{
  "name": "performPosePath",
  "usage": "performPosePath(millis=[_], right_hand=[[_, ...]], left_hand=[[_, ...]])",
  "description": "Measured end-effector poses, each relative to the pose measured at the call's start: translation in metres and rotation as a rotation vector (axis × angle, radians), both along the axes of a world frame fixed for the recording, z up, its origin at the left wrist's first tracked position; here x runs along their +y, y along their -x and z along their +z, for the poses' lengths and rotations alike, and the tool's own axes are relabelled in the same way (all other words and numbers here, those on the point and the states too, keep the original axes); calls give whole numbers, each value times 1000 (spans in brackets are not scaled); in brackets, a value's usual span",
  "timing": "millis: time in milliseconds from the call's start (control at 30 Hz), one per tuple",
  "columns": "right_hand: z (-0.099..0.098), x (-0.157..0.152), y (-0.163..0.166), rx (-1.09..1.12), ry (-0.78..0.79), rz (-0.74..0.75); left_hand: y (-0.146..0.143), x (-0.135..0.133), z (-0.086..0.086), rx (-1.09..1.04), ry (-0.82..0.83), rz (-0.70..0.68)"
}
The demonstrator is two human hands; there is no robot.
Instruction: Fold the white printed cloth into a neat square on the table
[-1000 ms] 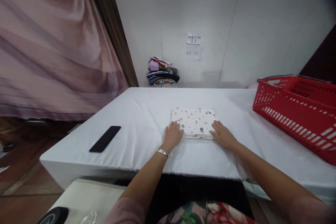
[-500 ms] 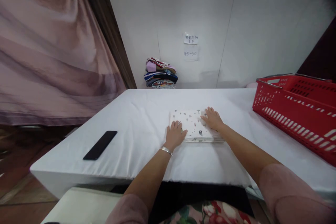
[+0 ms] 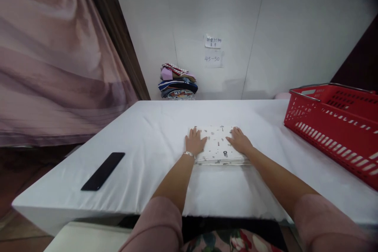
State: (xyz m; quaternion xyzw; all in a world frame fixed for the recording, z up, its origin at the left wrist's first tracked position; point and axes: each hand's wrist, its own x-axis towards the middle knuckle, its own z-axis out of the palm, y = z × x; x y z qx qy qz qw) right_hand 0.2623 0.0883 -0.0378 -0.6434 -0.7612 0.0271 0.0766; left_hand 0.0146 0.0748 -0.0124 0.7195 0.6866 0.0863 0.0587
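A folded white cloth [image 3: 217,147] with a small dark print lies flat on the white-covered table [image 3: 159,126], its layered edge facing me. On its left side rests my left hand [image 3: 195,141], palm down with fingers spread, a silver bracelet at the wrist. My right hand [image 3: 239,140] lies on the cloth's right side, also flat and with the fingers apart. Neither hand grips anything. The cloth's side edges are partly hidden under the hands.
A black phone-like slab [image 3: 103,171] lies at the table's left. On the right stands a red plastic basket [image 3: 333,126] with metal handles. Folded fabrics [image 3: 178,82] are piled beyond the far edge, near a wall with paper notes [image 3: 213,51]. A pink curtain [image 3: 59,59] hangs at left.
My left hand has slid forward along the cloth's left side. My right hand stays on the right side, slightly shifted. The view has moved a little.
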Motion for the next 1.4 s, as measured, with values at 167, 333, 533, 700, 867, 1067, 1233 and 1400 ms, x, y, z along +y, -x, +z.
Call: performPosePath(millis=[167, 333, 533, 700, 867, 1067, 1233, 1400], right_hand=[[21, 1, 18, -81, -12, -26], [33, 14, 62, -9, -114, 161], [9, 20, 77, 38, 57, 197], [6, 18, 76, 60, 37, 209], [25, 28, 69, 58, 112, 199], [21, 32, 29, -35, 80, 1], [11, 29, 22, -47, 69, -7], [11, 31, 27, -62, 50, -5]], left_hand=[[3, 1, -16, -1, -26, 3], [1, -1, -13, 10, -59, 18], [2, -1, -14, 42, -100, 6], [3, -1, -16, 41, -114, 6], [2, -1, -15, 53, -122, 8], [2, -1, -14, 46, -80, 5], [4, -1, -13, 31, -62, -5], [-5, 8, 3, 48, -59, -16]])
